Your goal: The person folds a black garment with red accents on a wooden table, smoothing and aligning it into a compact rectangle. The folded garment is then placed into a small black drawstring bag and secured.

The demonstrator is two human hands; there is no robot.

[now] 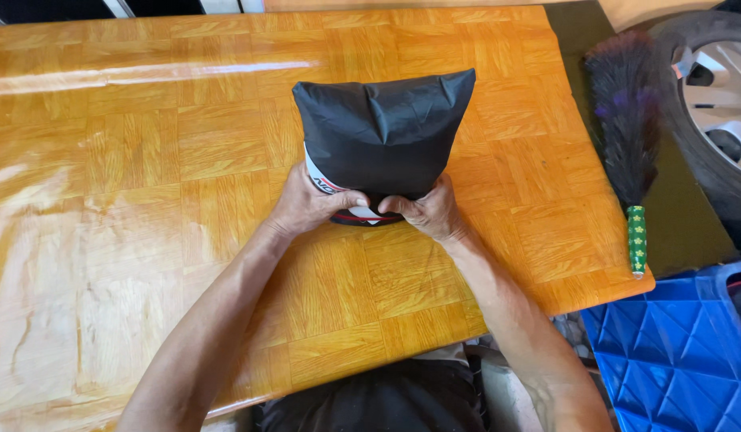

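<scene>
Black fabric bag [384, 128] on wooden tabletop [146, 200], lower edge pinched by left hand [310, 204] and right hand [426, 212]; feather duster [626, 136] alongside.

Tyre [710, 120] cut off at right edge

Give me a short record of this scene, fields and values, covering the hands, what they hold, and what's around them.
Surface: glossy orange wood-pattern table
Held item: black fabric bag over a round white and red object, only its lower edge showing
Left hand: gripping the bag's lower edge
Right hand: gripping the same edge, beside the left
Nearby: dark feather duster with green handle at the table's right edge
Off table: car tyre, blue plastic panel
</scene>
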